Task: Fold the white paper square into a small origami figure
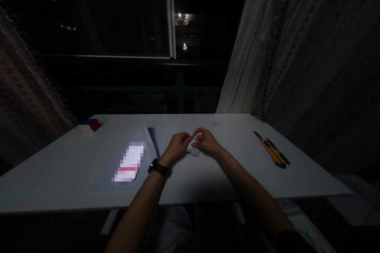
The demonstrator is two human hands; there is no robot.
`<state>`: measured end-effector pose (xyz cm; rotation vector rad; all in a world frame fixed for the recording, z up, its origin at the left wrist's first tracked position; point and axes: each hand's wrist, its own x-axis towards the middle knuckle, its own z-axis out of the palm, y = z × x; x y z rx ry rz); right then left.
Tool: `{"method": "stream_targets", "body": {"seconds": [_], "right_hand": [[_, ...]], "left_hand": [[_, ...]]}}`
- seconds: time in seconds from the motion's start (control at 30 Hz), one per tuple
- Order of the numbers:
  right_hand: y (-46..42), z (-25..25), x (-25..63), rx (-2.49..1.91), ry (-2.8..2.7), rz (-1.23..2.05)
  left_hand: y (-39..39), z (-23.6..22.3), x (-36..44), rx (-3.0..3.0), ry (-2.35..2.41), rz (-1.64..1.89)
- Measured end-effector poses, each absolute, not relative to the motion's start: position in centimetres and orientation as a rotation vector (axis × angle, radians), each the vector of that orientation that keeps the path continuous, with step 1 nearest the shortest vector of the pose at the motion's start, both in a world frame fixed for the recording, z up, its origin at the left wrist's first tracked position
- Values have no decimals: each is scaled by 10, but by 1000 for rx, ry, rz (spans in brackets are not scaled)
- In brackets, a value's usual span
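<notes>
In a dim room, both of my hands meet over the middle of a white table (pixel 74 166). My left hand (pixel 177 145), with a black watch (pixel 158 168) on the wrist, and my right hand (pixel 206 140) are both closed, pinching a small folded piece of white paper (pixel 193 149) between them. The paper is held just above or on the tabletop; I cannot tell which.
A lit phone (pixel 130 163) lies on a sheet of paper (pixel 158 138) left of my hands. A yellow utility knife (pixel 270 150) and a black pen (pixel 278 151) lie at the right. A red and blue block (pixel 89 125) sits at the far left corner. Curtains hang on both sides.
</notes>
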<state>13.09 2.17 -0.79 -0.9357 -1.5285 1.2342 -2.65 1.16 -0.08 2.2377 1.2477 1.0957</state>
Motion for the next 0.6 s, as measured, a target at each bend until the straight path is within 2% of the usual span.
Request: {"method": "stream_targets", "body": {"seconds": [0.2, 0.4, 0.6], "right_hand": [[20, -7, 131, -926, -1547, 1178], [19, -5, 131, -957, -1660, 933], [16, -4, 128, -943, -1649, 903]], "left_hand": [[8, 3, -24, 2290, 1229, 1106], [9, 5, -24, 2275, 1213, 1151], [8, 4, -24, 2322, 1209, 1237]]}}
